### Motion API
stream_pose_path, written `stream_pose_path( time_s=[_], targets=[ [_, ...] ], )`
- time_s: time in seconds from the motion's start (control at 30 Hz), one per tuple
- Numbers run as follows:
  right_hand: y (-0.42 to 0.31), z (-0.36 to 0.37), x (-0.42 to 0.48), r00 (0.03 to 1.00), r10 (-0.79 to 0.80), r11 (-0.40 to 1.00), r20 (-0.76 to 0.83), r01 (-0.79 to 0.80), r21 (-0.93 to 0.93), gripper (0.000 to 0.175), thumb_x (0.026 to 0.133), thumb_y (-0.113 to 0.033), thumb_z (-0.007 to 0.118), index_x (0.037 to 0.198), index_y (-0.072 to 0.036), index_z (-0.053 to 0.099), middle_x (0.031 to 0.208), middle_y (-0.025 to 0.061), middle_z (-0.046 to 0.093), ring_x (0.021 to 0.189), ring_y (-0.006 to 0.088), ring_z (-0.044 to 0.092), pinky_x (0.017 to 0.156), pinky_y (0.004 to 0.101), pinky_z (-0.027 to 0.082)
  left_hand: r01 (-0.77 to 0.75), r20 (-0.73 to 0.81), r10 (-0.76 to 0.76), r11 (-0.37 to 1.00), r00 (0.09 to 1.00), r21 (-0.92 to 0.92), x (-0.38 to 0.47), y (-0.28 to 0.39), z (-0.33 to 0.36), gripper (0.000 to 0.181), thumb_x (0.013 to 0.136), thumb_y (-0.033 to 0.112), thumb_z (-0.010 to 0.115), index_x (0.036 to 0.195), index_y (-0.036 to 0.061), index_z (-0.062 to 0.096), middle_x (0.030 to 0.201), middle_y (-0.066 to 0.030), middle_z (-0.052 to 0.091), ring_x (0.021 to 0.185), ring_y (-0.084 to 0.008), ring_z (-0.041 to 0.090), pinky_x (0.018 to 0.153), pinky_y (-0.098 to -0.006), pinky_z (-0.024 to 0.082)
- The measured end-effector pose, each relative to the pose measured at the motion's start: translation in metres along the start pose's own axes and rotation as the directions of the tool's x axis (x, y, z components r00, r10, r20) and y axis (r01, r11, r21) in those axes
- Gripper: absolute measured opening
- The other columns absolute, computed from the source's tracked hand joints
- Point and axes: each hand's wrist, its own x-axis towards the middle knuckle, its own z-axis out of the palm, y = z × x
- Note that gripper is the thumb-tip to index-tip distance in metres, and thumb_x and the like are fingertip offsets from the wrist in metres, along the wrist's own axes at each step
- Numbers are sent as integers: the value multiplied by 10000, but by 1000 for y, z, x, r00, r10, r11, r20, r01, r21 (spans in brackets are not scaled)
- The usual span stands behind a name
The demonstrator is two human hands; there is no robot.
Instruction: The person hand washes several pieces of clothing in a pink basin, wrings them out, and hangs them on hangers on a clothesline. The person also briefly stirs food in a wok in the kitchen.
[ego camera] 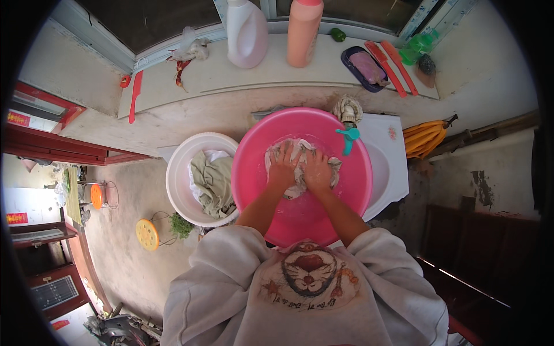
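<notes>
A large pink plastic basin [298,220] stands before me, resting on a white ceramic sink [396,173]. In it lies a wet, crumpled, light patterned cloth [299,175] with a little water or suds around it. My left hand [282,166] presses on the left part of the cloth, and my right hand [317,171] presses on its right part, close beside the left. Whether the fingers grip any fabric cannot be told. A tap with a turquoise handle [347,135] reaches over the basin's upper right rim, a rag tied around its pipe.
Left of the basin, a white plastic tub [175,186] holds olive and white clothes [212,181]. On the window ledge stand a white jug [246,36], a pink bottle [304,34], a soap dish [365,69] and red brushes [391,69]. Orange cloth [424,138] hangs at the right.
</notes>
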Motion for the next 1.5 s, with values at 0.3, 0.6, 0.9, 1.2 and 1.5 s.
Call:
stream_pose_path(
  time_s=[0.3,0.6,0.9,1.2,1.5],
  targets=[
    [-7,-115,-8,978,-187,752,-94,204,627,265,737,-9,646,998,-40,674,1100,128,578,1015,281,588,899,371,467,258,198,-191,879,961,-401,-19,-19,-104,775,688,249,792,1371,250,426,1377,-132,426,1242,-331,428,1071,-483,315],
    [-63,-169,-35,834,-542,790,106,462,402,290,853,-124,613,1133,-48,624,1098,141,641,1041,236,616,880,331,467,90,508,-70,-954,859,-286,-30,36,-112,323,914,350,512,1145,140,599,1058,-40,648,953,-196,603,836,-401,488],
    [-111,-411,194,898,-345,883,-273,409,230,590,942,-497,480,1236,6,570,1102,98,641,993,189,563,913,292,402,317,560,113,-906,821,-281,-31,41,-57,294,850,162,547,1122,64,599,1015,-99,648,881,-265,635,778,-411,532],
    [-174,-443,247,944,28,990,330,-73,124,463,913,-484,563,855,-31,635,755,47,633,653,137,624,646,263,548,451,714,121,-843,690,-293,-42,44,-73,332,796,81,557,1124,46,589,1050,-87,640,924,-240,628,809,-390,525],
    [-164,-443,249,920,-4,973,392,-87,214,445,892,-469,609,838,-28,628,751,31,614,641,101,587,626,237,539,516,693,229,-823,684,-237,-50,54,-61,326,814,119,521,1124,50,596,1022,-70,656,899,-209,634,817,-330,512]
  ],
)
